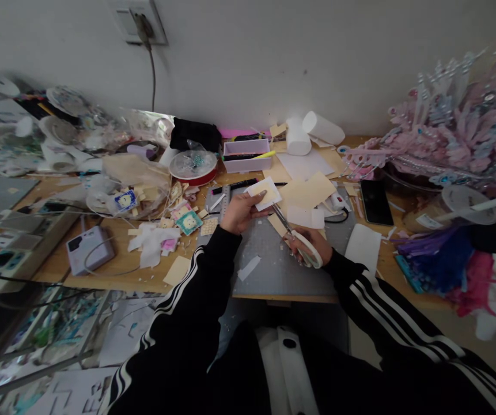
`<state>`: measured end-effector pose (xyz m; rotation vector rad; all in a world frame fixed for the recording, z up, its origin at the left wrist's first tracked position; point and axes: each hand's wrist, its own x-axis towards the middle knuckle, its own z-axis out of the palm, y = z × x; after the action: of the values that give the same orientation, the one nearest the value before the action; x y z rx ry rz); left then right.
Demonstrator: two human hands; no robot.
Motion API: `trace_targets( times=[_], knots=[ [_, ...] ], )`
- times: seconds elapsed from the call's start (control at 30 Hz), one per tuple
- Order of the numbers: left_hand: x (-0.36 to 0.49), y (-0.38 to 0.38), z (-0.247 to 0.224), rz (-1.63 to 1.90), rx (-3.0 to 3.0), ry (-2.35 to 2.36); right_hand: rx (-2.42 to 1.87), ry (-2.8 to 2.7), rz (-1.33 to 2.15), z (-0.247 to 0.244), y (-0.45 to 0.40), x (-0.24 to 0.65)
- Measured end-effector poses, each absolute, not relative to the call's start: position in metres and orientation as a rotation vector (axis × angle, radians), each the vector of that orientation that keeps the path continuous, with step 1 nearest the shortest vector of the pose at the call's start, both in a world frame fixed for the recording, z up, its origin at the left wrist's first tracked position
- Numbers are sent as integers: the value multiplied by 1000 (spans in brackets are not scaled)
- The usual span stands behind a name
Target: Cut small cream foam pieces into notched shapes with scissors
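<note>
My left hand pinches a small white-edged card with a cream middle, held above the grey cutting mat. In my right hand is a pair of scissors with cream handles, its blades pointing up and left to the card's lower right corner. How far the blades are apart is too small to tell. Cream sheets lie just behind the scissors, and a white paper strip rests on the mat below my left hand.
A lilac pen box and a ribbon spool stand behind. On the right are a black phone, a lidded drink cup and pink tiaras. At left sit a lilac power bank and a power strip.
</note>
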<state>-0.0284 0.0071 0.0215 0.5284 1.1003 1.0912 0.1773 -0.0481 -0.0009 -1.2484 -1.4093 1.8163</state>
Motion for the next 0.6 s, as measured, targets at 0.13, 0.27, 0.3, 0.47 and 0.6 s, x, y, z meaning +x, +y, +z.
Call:
trace_targets(
  times=[0.13,0.27,0.3,0.47,0.6],
  knots=[
    [-28,6,20,1084,542,1092,-1254,-1412,1807,-5,-47,177],
    [-27,5,22,1068,554,1103,-1257,-1427,1789,-10,-46,179],
    [-26,5,22,1071,555,1105,-1251,-1431,1788,-10,-45,179],
    [-26,6,22,1075,558,1123,-1272,-1417,1815,-5,-46,178],
    [-26,6,22,1078,566,1131,-1291,-1423,1790,-4,-46,178]
  ],
)
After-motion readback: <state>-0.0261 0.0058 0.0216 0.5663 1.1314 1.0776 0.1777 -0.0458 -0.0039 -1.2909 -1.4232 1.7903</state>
